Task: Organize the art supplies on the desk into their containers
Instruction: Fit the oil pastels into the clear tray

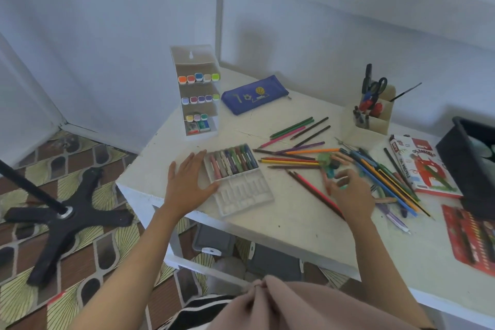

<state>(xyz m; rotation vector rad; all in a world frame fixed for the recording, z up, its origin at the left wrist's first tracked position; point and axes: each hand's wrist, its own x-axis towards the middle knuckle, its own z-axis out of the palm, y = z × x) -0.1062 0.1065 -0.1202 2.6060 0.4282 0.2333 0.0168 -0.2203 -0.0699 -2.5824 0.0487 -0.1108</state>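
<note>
- Left hand (191, 181) lies flat on the white surface (289, 222), fingers straight and together. The fingertips touch the left edge of the tray (246, 195).
- Marker rack (197, 94) stands upright at the far left corner, with a blue pouch (254, 94) lying just beside it.
- Tray is clear plastic and sits near the front left edge, its long axis running from near to far and tilted a little to the left.
- Pencils (300, 154) lie scattered right of the tray. Most run left to right with tips pointing left, and a bunch farther right runs diagonally toward the near right.
- Right hand (352, 191) hovers among the pencils with fingers curled over something small, green and blurred; I cannot tell whether it grips it.
- Pastels (231, 159), in many colours, fill the tray's far half side by side, each stick pointing away along the tray's length.
</note>
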